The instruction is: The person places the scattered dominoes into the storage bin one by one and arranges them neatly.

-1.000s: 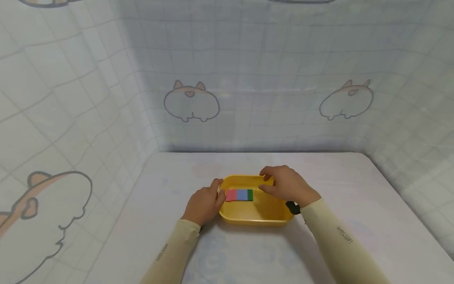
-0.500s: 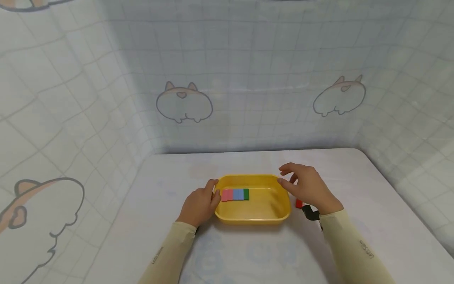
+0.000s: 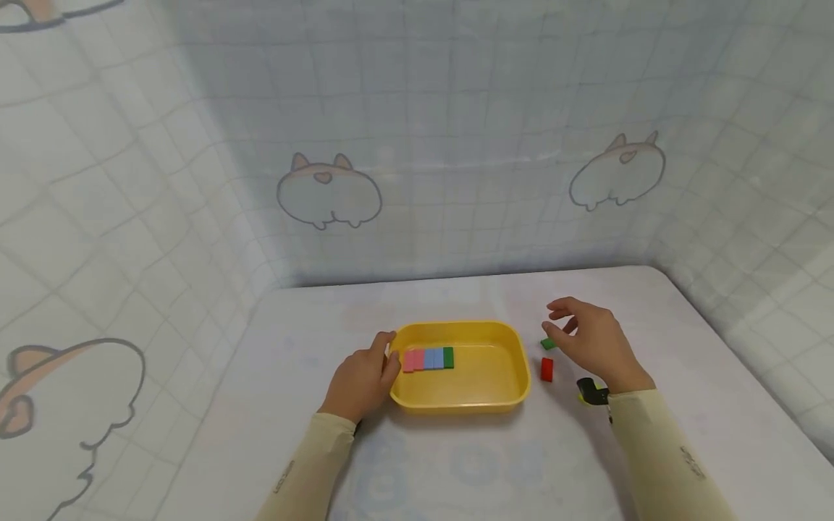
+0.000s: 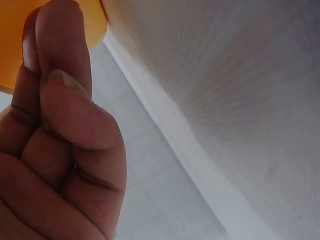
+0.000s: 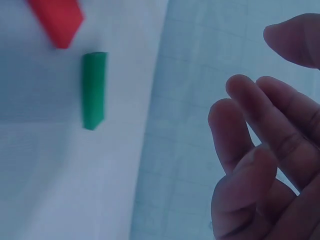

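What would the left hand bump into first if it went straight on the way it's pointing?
The yellow tray: the left hand is at its left rim and seems to grip it. Beyond lie the pink blocks, though the hand's height is hard to judge.

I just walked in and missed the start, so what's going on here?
A person's left hand holds the left end of a yellow tray, where two pink blocks, two blue blocks and a green block lie in a row. Their right hand hangs above the table to the tray's right, holding nothing. A red block and another green block lie on the table near it.
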A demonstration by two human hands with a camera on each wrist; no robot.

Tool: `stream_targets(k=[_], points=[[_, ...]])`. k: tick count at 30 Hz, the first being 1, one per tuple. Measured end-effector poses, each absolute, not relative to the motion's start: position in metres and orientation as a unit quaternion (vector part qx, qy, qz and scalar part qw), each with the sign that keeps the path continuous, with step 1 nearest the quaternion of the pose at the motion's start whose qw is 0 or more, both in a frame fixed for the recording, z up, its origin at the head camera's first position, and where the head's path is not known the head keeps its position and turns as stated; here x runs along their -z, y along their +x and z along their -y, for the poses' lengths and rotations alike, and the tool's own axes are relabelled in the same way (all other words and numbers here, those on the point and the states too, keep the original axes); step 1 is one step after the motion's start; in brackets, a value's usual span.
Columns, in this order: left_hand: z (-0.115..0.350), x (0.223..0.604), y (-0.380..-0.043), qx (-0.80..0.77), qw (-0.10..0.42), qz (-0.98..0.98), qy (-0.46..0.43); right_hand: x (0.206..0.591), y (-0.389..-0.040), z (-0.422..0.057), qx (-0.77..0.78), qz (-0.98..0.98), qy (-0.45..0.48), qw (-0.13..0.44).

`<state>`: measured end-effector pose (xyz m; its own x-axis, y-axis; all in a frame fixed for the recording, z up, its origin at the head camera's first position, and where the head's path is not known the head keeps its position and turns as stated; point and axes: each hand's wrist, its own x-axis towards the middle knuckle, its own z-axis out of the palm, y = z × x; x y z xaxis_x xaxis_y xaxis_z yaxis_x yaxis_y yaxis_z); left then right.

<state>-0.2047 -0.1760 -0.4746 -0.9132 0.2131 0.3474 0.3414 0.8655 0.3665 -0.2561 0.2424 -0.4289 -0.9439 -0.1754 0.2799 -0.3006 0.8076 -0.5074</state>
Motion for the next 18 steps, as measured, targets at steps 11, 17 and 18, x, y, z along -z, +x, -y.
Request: stream_targets(k=[11, 17, 18], points=[[0.175, 0.481, -0.206, 0.216, 0.139, 0.957, -0.137, 0.453, -0.267, -0.251, -0.219, 0.973, 0.065, 0.027], [0.177, 0.481, -0.208, 0.212, 0.154, 0.953, -0.149, 0.461, -0.268, -0.248, -0.205, 0.977, 0.044, 0.036], [0.177, 0.481, -0.208, 0.213, 0.156, 0.952, -0.152, 0.462, -0.268, -0.248, -0.205, 0.977, 0.043, 0.036]])
